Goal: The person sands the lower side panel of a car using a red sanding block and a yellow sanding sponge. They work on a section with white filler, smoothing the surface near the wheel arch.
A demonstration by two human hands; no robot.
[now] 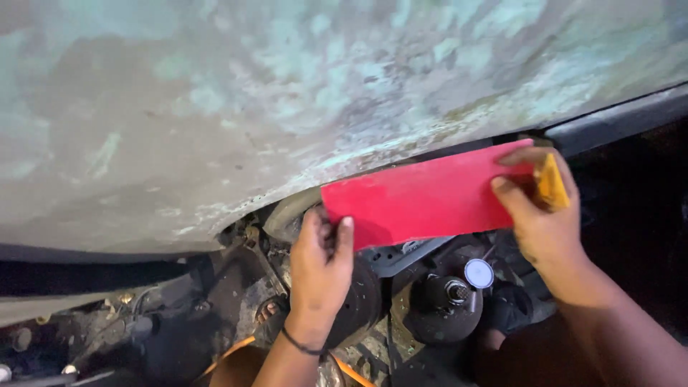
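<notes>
Left hand [320,261] pinches the lower left corner of a red sheet [423,197] between thumb and fingers, while the right hand [541,215] grips the sheet's right end together with a yellow block [552,183], holding it flat against the lower edge of a body panel [215,107] at the wheel arch. Judged from the sanded, mottled grey-green panel, surface preparation looks well advanced, with the arch edge yet to be worked. Below, an exposed hub [448,304], dirty suspension parts and an orange strap [229,351] sit in dim light.
</notes>
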